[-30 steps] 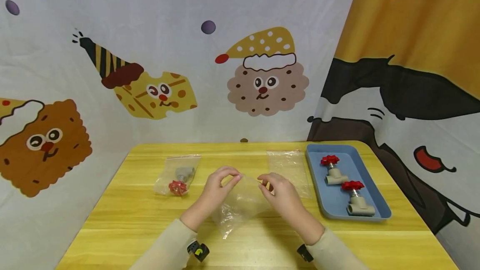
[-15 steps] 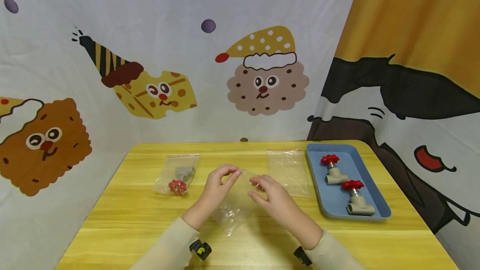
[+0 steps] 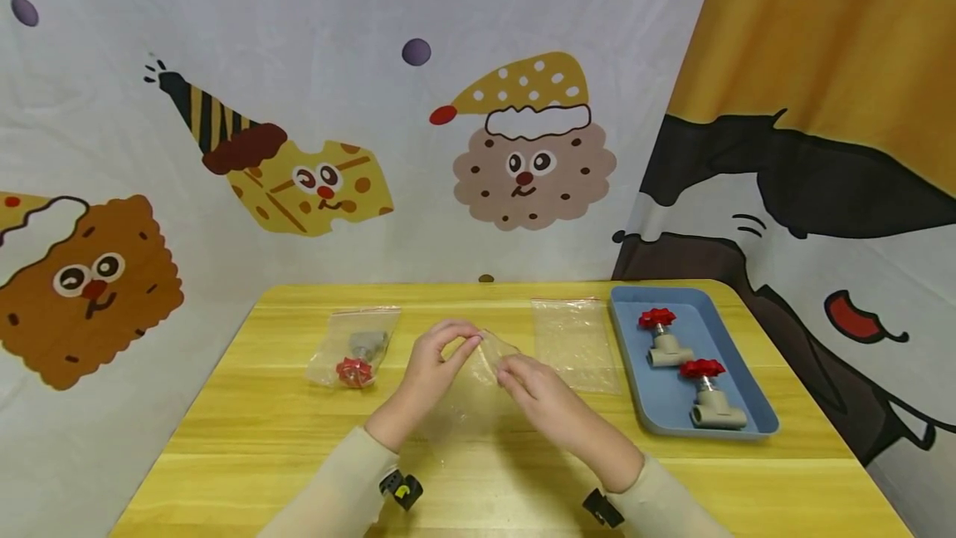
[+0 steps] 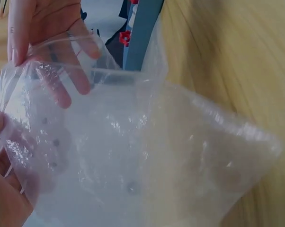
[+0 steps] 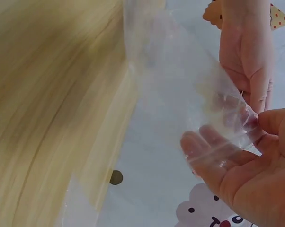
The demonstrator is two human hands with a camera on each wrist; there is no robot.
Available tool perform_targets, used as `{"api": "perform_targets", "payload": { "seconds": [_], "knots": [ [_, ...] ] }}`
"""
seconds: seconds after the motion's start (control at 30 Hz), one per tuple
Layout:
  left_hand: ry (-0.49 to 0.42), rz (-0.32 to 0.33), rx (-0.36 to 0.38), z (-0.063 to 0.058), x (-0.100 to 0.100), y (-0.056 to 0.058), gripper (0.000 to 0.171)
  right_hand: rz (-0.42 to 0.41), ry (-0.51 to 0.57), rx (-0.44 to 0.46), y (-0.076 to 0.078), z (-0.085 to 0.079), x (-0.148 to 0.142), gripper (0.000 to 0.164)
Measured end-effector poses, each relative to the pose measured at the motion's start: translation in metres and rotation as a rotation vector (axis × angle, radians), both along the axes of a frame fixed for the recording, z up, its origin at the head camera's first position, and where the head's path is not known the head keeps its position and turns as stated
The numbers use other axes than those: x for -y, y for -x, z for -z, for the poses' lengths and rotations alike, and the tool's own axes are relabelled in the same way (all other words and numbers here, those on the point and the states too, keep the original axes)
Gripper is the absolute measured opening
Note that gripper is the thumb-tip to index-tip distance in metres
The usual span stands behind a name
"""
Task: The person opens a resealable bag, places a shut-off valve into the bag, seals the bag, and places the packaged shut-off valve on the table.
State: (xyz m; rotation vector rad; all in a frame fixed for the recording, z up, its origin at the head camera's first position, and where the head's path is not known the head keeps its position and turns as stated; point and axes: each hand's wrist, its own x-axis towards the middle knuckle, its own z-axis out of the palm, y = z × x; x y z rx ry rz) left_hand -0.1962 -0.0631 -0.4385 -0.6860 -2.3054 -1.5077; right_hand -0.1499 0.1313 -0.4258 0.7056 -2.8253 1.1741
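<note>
A thin clear plastic bag hangs between the two hands over the middle of the table. My left hand pinches its top edge between thumb and forefinger. The right hand holds the mouth on the other side. In the right wrist view, the right thumb presses at the edge while the other fingers spread behind the film. The left wrist view has the bag spread wide, see-through and with nothing in it, its lower corner pointing toward the table.
Left on the table lies a zip bag containing a red-handled valve. Another flat clear bag lies at the back. Beside it, a blue tray bears two valves with red handwheels. A printed cloth hangs behind.
The right hand has moved left toward the left hand and now grips the bag's mouth. Held higher, the bag has its mouth edge spread between the hands.
</note>
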Motion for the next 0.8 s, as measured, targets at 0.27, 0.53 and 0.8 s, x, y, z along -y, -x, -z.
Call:
{"api": "perform_targets", "payload": {
  "seconds": [0.27,0.53,0.8],
  "knots": [
    [0.009,0.027,-0.016,-0.007,-0.002,0.0,0.016,-0.107,0.059,0.02,0.0,-0.002,-0.002,0.016],
    [0.001,0.009,-0.007,-0.019,-0.004,-0.01,0.012,-0.192,0.063,0.099,-0.001,-0.001,-0.002,0.03],
    [-0.015,0.011,-0.009,-0.034,-0.004,-0.019,0.012,-0.165,0.034,0.091,-0.001,0.0,-0.002,0.031]
  ]
}}
